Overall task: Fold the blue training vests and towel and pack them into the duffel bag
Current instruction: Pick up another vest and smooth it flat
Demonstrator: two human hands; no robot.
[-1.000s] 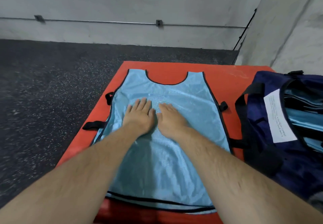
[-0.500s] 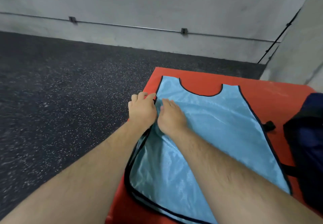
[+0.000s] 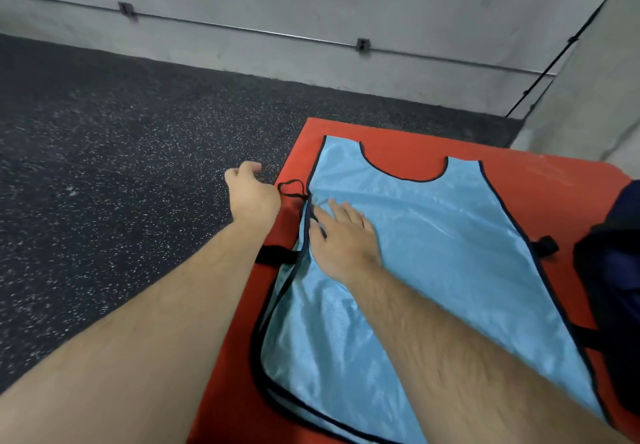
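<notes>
One vest [image 3: 433, 253] lay on a mat [image 3: 526, 156]; the left hand [image 3: 252, 198] pinched its side strap [image 3: 292, 188] just off the vest, the right hand [image 3: 344, 241] pressed flat on it.

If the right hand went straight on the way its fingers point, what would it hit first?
The right hand lies flat on the blue vest, fingers near its left edge. Straight on, it would likely meet the black strap loop first, which the left hand seems to pinch.

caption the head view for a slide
Left hand pinches the blue training vest's black side loop; right hand presses the vest onto a red mat
</notes>
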